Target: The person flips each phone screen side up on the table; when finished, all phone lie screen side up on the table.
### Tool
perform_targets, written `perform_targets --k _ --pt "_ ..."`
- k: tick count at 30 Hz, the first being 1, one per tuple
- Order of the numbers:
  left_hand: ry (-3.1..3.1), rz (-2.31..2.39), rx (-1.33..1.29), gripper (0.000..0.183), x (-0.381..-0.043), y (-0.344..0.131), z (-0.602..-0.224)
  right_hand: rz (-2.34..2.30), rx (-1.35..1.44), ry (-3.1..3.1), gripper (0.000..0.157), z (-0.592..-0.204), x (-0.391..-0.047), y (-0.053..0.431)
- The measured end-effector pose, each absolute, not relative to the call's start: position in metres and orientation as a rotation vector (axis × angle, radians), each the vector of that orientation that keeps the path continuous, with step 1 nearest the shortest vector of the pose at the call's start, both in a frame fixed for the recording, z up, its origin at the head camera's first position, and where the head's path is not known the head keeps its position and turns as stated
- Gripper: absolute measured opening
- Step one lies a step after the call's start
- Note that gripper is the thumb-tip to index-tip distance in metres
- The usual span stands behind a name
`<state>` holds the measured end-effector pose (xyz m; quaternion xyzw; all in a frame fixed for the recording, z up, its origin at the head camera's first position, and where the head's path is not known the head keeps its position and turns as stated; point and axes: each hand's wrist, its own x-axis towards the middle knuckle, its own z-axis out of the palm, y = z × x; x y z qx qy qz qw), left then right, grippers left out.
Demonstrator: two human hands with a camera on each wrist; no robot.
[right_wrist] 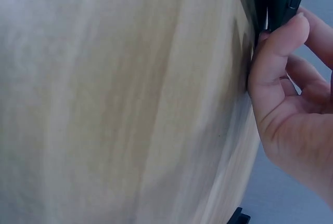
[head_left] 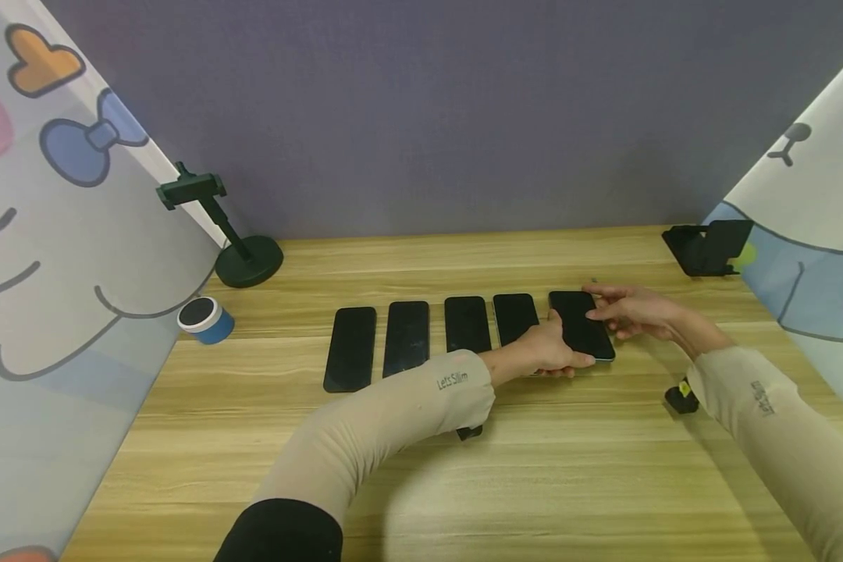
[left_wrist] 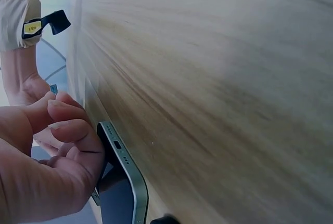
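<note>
Five dark-screened phones lie in a row across the wooden table in the head view. My left hand (head_left: 551,347) pinches the lower edge of the rightmost phone (head_left: 578,318); in the left wrist view a small teal corner of it shows between thumb and finger. My right hand (head_left: 635,310) grips the same phone at its upper right side, with the thumb over the screen. In the right wrist view the side button of this phone (right_wrist: 291,3) shows above the thumb. Below my left hand, the neighbouring phone (left_wrist: 136,187) shows its charging port; in the head view my forearm partly covers the middle phones.
A dark green phone stand (head_left: 249,261) with a round base stands at the back left, near a blue and white jar (head_left: 214,328). At the back right is a black folding stand (head_left: 716,246). A grey panel (head_left: 428,117) closes the back, and printed panels flank the table (head_left: 534,484).
</note>
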<state>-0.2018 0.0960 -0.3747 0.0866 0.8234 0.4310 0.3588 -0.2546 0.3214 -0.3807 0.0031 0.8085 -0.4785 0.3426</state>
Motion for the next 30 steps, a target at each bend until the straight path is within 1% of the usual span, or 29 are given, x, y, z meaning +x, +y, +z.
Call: perform_targets --k 14,24,27,30 --pt "2.164 0.964 0.270 0.108 -0.208 0.101 -0.376 -1.149 -0.058 2.155 0.087 -0.380 -0.259 0.319" --pt "2.038 1.022 0.206 0.107 -0.211 0.101 -0.370 -1.158 -0.068 2.163 0.086 -0.377 -0.258 0.318" --pt "2.135 0.869 0.281 0.105 -0.212 0.100 -0.368 -1.120 -0.087 2.204 0.086 -0.378 -0.256 0.317" --pt "2.346 0.545 0.445 0.100 -0.212 0.097 -0.366 -1.081 -0.127 2.250 0.087 -0.379 -0.253 0.316"
